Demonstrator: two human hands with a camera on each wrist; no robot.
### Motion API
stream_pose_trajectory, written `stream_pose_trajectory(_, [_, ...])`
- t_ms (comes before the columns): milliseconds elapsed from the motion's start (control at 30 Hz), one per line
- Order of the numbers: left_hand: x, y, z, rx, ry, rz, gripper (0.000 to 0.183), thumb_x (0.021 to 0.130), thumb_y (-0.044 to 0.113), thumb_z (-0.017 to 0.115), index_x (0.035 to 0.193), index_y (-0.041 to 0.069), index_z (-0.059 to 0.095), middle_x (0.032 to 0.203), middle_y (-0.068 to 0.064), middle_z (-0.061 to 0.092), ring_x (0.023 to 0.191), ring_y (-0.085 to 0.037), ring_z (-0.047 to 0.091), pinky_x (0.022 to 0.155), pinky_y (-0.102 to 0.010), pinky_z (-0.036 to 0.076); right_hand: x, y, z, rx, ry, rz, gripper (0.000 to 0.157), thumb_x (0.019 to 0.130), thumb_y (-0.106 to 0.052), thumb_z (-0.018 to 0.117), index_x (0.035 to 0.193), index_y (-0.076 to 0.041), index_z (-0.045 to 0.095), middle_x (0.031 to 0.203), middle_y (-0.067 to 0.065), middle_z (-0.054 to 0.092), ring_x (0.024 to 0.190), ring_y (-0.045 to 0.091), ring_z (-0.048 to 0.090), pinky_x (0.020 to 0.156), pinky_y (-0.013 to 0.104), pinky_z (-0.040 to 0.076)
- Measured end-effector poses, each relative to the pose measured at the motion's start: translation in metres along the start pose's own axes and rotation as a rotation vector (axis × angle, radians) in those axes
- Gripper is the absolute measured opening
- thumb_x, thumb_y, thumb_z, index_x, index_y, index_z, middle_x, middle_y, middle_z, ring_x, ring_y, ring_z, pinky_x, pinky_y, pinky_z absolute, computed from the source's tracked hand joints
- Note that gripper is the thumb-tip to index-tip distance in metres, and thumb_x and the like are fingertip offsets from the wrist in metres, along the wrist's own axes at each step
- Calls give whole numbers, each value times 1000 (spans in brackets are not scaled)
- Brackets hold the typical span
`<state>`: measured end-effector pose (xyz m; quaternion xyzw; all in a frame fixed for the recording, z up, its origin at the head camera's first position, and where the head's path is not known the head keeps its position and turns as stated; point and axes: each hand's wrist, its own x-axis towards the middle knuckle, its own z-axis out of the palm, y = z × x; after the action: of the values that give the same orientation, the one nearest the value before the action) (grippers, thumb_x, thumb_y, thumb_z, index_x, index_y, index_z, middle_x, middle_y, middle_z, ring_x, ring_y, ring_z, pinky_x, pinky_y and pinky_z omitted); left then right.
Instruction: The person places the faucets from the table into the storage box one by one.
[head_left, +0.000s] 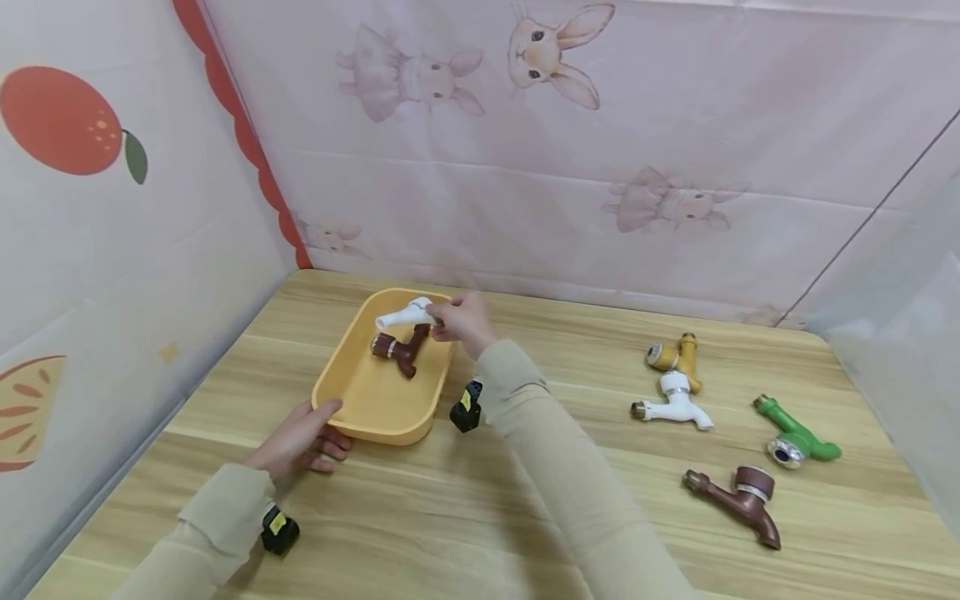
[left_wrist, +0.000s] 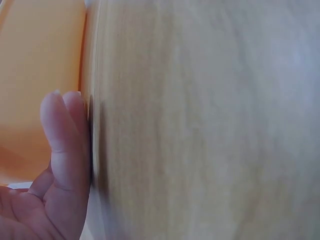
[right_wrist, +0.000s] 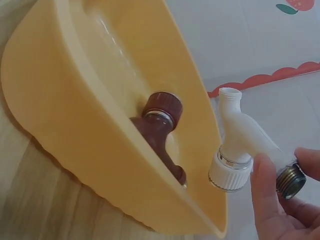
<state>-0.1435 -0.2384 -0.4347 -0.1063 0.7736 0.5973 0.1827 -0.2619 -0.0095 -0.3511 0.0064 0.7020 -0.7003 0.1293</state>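
My right hand (head_left: 465, 321) pinches a white faucet (right_wrist: 242, 132) by its threaded metal end, holding it over the far part of a yellow plastic basin (head_left: 367, 408). The faucet's spout points left in the head view. Inside the basin lies a dark brown faucet (head_left: 405, 357), partly hidden by the wall in the right wrist view. At the basin's near left corner, my left hand (head_left: 296, 437) grips the rim, thumb on top and fingers along the outside. In the left wrist view, its fingers (left_wrist: 67, 140) lie between the basin wall and the wooden table.
On the right of the wooden table (head_left: 555, 475) lie a yellow faucet (head_left: 686, 362), another white faucet (head_left: 678, 410) touching or close to it, a green faucet (head_left: 802, 437) and another brown faucet (head_left: 738, 504). Printed cloth walls (head_left: 525, 208) border the table behind and at the sides.
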Motion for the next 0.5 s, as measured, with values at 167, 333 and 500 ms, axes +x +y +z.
stream_pose_trajectory(167, [1, 0, -1, -1, -3, 2, 53, 96, 38, 34, 131, 0, 22, 79, -12, 60, 64, -19, 59, 56, -37, 54, 5, 7, 7, 19, 18, 34, 21, 84, -5, 63, 96, 11, 59, 88, 22, 61, 50, 14, 56, 55, 24, 54])
stream_pose_trajectory(333, [1, -1, -1, -2, -3, 7, 54, 96, 39, 35, 130, -1, 23, 79, -12, 60, 65, -20, 59, 56, -37, 54, 9, 10, 17, 18, 44, 42, 20, 83, -7, 65, 92, 11, 59, 93, 26, 61, 48, 14, 56, 56, 25, 54])
stream_pose_trajectory(500, [1, -2, -1, -1, -5, 8, 54, 96, 39, 34, 130, -1, 23, 80, -12, 61, 65, -20, 59, 56, -37, 54, 9, 13, 25, 39, 68, 64, 20, 83, -7, 66, 90, 10, 59, 93, 27, 62, 48, 14, 57, 55, 25, 54])
